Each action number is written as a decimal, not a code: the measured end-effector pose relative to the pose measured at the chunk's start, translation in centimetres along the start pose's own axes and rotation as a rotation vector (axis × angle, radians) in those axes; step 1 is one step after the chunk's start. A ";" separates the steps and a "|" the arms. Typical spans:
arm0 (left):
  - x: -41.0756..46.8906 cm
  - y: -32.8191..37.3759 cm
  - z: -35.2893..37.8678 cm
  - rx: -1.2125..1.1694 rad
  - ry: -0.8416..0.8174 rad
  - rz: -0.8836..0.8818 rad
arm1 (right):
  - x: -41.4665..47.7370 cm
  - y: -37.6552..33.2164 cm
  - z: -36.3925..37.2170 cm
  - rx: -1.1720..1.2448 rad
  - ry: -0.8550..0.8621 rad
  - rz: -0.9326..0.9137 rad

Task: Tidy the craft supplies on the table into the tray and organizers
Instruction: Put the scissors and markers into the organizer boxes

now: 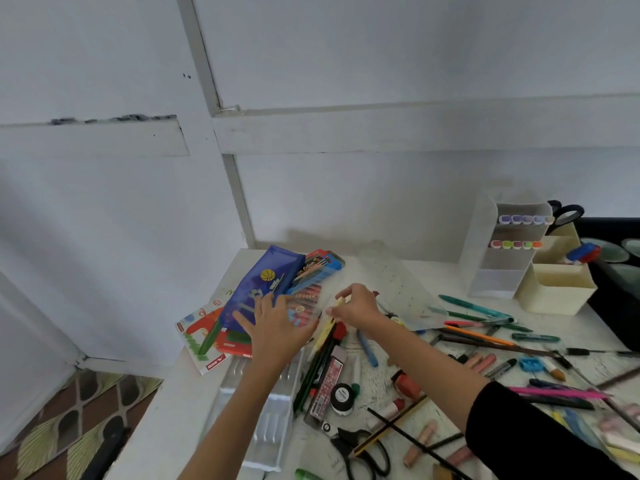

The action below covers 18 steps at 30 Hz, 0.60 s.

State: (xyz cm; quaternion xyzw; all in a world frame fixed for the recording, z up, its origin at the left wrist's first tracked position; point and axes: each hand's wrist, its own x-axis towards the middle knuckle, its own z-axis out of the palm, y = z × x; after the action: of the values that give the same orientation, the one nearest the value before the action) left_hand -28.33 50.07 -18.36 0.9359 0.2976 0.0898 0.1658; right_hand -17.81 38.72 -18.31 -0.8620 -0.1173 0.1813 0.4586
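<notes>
Two hands work at the far left corner of the table point(187, 403)

Clear tray point(277, 431): lies along the table's left edge on the near side, partly under the left forearm. Rigid moulded plastic, judged light and slippery; best lifted by its long rims.

Blue pencil case point(263, 282): at the far left corner, leaning on a stack of booklets point(204, 337). Soft-sided, and likely to sag if taken by one end.

Clear crayon case point(304, 306): just beside the pencil case, toward the table's middle. Thin, brittle-looking plastic holding rows of sticks, liable to spill if tipped; support it from beneath at both short ends.

Left hand point(277, 327): fingers straight and spread, pressing flat on the crayon case, gripping nothing.

Right hand point(358, 306): thumb and forefinger pinch a pale yellow stick point(341, 302) just above the case's right end.

Pale yellow stick: seemingly a crayon. Judged light, waxy and easily snapped; hold it at mid-length with light pressure
</notes>
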 end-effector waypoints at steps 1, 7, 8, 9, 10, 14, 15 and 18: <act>0.1 0.3 0.0 -0.036 0.006 0.021 | -0.2 -0.2 -0.6 0.092 0.014 0.004; 0.0 3.0 0.2 -0.217 0.085 0.115 | -1.9 -0.1 -5.5 0.386 0.036 0.000; -0.1 3.5 0.2 -0.273 0.111 0.159 | -2.3 0.0 -6.5 0.431 0.025 -0.009; -0.2 4.2 0.2 -0.368 0.099 0.210 | -2.8 0.2 -7.5 0.459 0.013 -0.021; -0.3 5.0 0.2 -0.486 0.039 0.254 | -3.2 0.5 -8.5 0.474 0.000 -0.032; -1.2 9.4 0.3 -0.689 -0.289 0.363 | -4.7 2.1 -12.0 0.577 -0.016 -0.081; -1.3 10.4 0.5 -0.708 -0.314 0.375 | -4.9 2.6 -12.8 0.610 -0.007 -0.086; -2.0 13.5 1.2 -0.792 -0.313 0.393 | -6.1 3.9 -15.1 0.672 0.053 -0.107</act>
State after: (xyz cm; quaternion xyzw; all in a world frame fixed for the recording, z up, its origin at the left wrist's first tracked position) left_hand -22.47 38.17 -14.71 0.8414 0.0288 0.0838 0.5331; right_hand -16.82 23.03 -12.51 -0.6596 -0.0840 0.1630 0.7289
